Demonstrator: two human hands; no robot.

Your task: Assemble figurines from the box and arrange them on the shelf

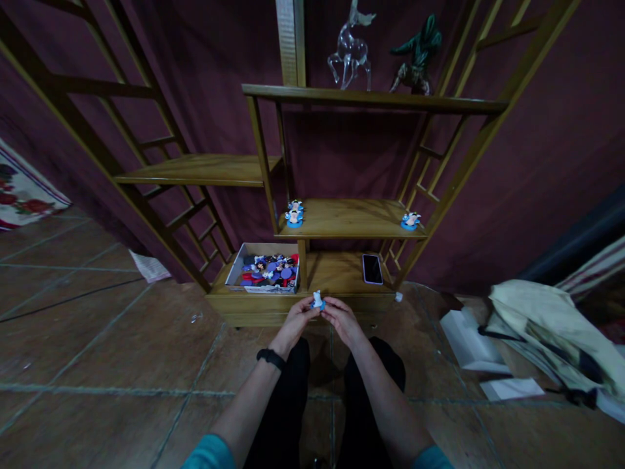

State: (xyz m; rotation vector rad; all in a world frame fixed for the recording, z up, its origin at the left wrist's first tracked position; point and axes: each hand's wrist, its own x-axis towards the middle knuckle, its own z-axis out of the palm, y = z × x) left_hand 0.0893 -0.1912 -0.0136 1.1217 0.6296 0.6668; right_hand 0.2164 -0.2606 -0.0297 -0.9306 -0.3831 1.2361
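Note:
A small white figurine (317, 298) on a blue base is held between both my hands, in front of the lowest shelf. My left hand (299, 317) pinches it from the left, and my right hand (340, 316) has its fingertips on the base from the right. Just beyond my left hand, an open cardboard box (234, 273) is full of figurines with purple, red and black parts. On the shelf above, two similar figurines with blue bases (293, 215) stand close together at the left end. Another figurine (411, 221) stands at the right end.
A phone (372, 269) lies on the lowest shelf (332, 270). A glass deer (350, 52) and a dark green statue (418, 57) stand on the top shelf (371, 99). White boxes (473, 342) and a cream bag (551, 332) lie on the floor at right.

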